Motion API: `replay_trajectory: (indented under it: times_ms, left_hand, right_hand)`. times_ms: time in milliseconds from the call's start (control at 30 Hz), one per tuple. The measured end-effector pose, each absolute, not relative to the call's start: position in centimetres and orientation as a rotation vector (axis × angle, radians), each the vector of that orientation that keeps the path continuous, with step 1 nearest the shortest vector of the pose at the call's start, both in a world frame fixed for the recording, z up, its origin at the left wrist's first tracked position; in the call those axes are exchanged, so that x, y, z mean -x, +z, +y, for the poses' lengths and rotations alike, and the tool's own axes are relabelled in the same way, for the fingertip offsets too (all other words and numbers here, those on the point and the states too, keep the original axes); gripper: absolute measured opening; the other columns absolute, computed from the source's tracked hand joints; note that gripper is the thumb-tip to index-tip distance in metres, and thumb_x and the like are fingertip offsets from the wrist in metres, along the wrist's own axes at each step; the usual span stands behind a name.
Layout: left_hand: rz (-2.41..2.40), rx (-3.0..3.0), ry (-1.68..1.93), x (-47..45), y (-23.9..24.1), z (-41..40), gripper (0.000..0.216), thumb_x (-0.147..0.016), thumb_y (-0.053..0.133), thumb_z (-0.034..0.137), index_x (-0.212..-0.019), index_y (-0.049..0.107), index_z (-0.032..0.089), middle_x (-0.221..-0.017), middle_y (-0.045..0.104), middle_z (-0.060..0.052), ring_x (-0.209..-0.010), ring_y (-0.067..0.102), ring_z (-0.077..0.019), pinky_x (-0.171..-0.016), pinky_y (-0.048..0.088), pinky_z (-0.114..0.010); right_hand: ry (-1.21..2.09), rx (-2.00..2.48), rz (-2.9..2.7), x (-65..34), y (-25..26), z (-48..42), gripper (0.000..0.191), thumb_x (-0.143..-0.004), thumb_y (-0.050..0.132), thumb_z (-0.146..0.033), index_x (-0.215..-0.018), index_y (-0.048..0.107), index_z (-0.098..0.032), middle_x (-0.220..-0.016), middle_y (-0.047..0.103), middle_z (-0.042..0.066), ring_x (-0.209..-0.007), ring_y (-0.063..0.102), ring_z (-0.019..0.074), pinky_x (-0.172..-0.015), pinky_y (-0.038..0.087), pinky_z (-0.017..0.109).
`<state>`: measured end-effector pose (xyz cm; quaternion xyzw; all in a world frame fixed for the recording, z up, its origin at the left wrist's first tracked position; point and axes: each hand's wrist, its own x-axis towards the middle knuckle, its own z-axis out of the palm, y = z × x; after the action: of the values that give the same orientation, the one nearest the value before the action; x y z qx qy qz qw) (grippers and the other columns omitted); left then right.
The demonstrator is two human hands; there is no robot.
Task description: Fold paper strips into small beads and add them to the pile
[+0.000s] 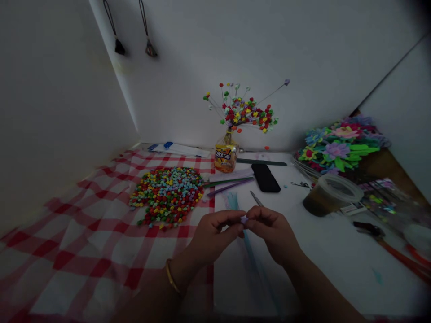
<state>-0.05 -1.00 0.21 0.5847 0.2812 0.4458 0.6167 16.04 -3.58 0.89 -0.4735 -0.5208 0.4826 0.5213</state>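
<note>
Between the fingertips of both hands is a small pale purple folded paper star. My left hand, with a gold bangle at the wrist, pinches it from the left. From the other side my right hand pinches it too. Light blue paper strips lie on the white surface under the hands. Just beyond the fingers a pointed metal tool shows in part; its rear end is hidden behind my right hand. A large heap of small colourful paper stars lies on the checked cloth at the left.
A bottle base holds wire stems topped with coloured stars. Nearby are a black phone and purple and green strips. At the right are a plastic tub of dark liquid, orange-handled pliers and fuzzy flowers.
</note>
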Motion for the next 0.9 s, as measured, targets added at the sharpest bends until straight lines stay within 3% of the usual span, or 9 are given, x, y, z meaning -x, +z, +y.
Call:
replay_trajectory:
  times_ms: [133, 300, 400, 567, 900]
  left_hand:
    - [0.699, -1.297, 1.008, 0.04, 0.58, -1.02, 0.005, -0.069, 0.067, 0.018, -0.072, 0.069, 0.014, -0.063, 0.065, -0.004, -0.061, 0.059, -0.0130, -0.060, 0.048, -0.024]
    - [0.712, -1.259, 0.995, 0.07, 0.72, -1.00, 0.005, -0.069, 0.066, 0.018, -0.066, 0.065, 0.014, -0.058, 0.062, -0.002, -0.058, 0.056, -0.0115, -0.058, 0.045, -0.023]
    - [0.684, -1.291, 1.016, 0.18, 0.45, -0.94, 0.007, -0.070, 0.067, 0.021, -0.070, 0.066, 0.014, -0.061, 0.062, -0.002, -0.060, 0.056, -0.0119, -0.059, 0.045, -0.024]
    - [0.624, -1.487, 1.056, 0.53, 0.25, -0.94, 0.024, -0.070, 0.069, 0.019, -0.094, 0.069, 0.019, -0.078, 0.066, -0.003, -0.072, 0.059, -0.0140, -0.066, 0.046, -0.025]
    - [0.604, -1.627, 1.114, 0.64, 0.71, -1.11, 0.016, -0.067, 0.072, 0.017, -0.083, 0.072, 0.022, -0.074, 0.068, -0.003, -0.067, 0.060, -0.0146, -0.063, 0.046, -0.025]
  right_hand:
    - [1.183, 1.154, -1.227, -16.16, 0.86, -3.60, 0.016, -0.068, 0.069, -0.028, -0.064, 0.059, -0.017, -0.060, 0.056, -0.003, -0.058, 0.050, 0.0115, -0.057, 0.041, 0.027]
    - [1.185, 1.173, -1.280, -16.02, 0.98, -3.74, 0.015, -0.071, 0.067, -0.031, -0.068, 0.060, -0.018, -0.064, 0.057, -0.001, -0.063, 0.053, 0.0141, -0.061, 0.044, 0.030]
    - [1.196, 1.177, -1.302, -15.96, 1.07, -3.84, 0.016, -0.072, 0.065, -0.032, -0.068, 0.060, -0.018, -0.064, 0.056, -0.001, -0.063, 0.052, 0.0137, -0.060, 0.043, 0.029]
    - [1.289, 1.117, -1.276, -16.05, 1.13, -3.97, 0.016, -0.072, 0.066, -0.032, -0.067, 0.061, -0.017, -0.062, 0.056, -0.001, -0.063, 0.052, 0.0136, -0.061, 0.043, 0.028]
    - [1.384, 1.042, -1.305, -16.47, 1.22, -4.08, 0.012, -0.070, 0.068, -0.029, -0.070, 0.064, -0.017, -0.067, 0.058, 0.000, -0.066, 0.052, 0.0135, -0.063, 0.043, 0.029]
